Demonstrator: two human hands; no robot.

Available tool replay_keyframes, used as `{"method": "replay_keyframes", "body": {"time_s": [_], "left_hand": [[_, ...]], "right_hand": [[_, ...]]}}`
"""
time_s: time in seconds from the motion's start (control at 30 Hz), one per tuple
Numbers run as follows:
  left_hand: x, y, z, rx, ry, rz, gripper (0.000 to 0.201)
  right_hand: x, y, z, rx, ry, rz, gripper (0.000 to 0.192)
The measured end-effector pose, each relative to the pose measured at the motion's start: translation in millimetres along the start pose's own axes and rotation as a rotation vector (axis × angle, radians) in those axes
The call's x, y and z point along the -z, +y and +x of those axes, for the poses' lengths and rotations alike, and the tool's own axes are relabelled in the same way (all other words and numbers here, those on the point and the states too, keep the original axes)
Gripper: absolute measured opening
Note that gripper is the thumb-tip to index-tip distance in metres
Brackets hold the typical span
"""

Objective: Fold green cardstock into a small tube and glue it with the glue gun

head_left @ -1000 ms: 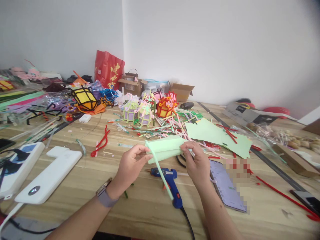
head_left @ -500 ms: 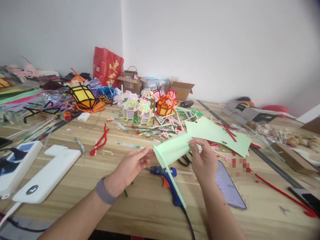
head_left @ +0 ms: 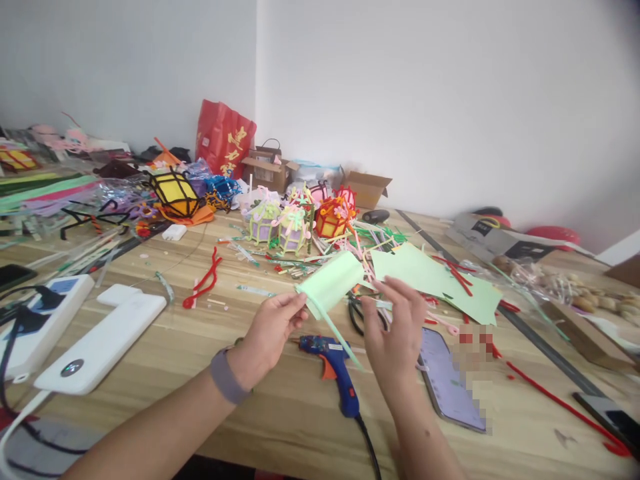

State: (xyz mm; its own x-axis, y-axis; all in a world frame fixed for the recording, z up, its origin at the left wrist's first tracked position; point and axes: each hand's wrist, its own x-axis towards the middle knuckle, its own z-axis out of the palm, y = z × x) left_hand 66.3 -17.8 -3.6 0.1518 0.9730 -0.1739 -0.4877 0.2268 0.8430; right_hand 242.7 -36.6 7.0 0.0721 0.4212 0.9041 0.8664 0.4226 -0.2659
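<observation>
Between thumb and fingers, my left hand (head_left: 274, 327) pinches the lower left corner of a light green paper sheet (head_left: 334, 281), which curves slightly. A pale green pipe cleaner (head_left: 336, 331) runs along the sheet's left edge, its loose end hanging down to the right. My right hand (head_left: 395, 327) is off the sheet, fingers apart, and nothing shows in it. Below the paper lies a blue hot glue gun (head_left: 336, 367) with an orange trigger. Black-handled scissors (head_left: 361, 313) are partly hidden beside my right hand. A phone (head_left: 453, 383) lies to the right of that hand.
More green paper (head_left: 435, 277) lies beyond my right hand. Several small pipe-cleaner lanterns (head_left: 293, 230) stand at the back among scraps. A white power bank (head_left: 107, 343) and power strip (head_left: 47, 327) are at left; red pipe cleaners (head_left: 207, 280) lie nearby.
My right hand has let go of the paper's right end and opened. My left hand now grips the corner by the pipe cleaner, and the sheet tilts more. The view has shifted slightly.
</observation>
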Motion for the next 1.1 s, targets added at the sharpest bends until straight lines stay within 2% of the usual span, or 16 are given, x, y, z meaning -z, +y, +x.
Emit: {"method": "replay_keyframes", "body": {"time_s": [0.1, 0.2, 0.47, 0.6, 1.1], "left_hand": [[-9.6, -3.6, 0.0, -0.053, 0.018, -0.07, 0.022], [-16.4, -9.4, -0.3, -0.072, -0.005, -0.152, 0.026], [-19.6, -19.0, 0.5, -0.054, -0.065, -0.119, 0.018], [-18.3, -20.2, -0.3, -0.037, -0.086, -0.171, 0.016], [-17.9, -21.3, -2.8, -0.04, -0.083, -0.163, 0.014]], "right_hand": [[-6.6, -15.6, -4.5, 0.103, -0.203, -0.032, 0.011], [-14.7, -21.8, -9.8, 0.139, -0.289, -0.068, 0.009], [-17.4, -19.0, -14.8, 0.062, -0.343, 0.021, 0.015], [-15.6, -22.5, -14.5, 0.044, -0.358, 0.07, 0.015], [-15.6, -23.7, -17.2, 0.037, -0.351, 0.137, 0.014]]}}
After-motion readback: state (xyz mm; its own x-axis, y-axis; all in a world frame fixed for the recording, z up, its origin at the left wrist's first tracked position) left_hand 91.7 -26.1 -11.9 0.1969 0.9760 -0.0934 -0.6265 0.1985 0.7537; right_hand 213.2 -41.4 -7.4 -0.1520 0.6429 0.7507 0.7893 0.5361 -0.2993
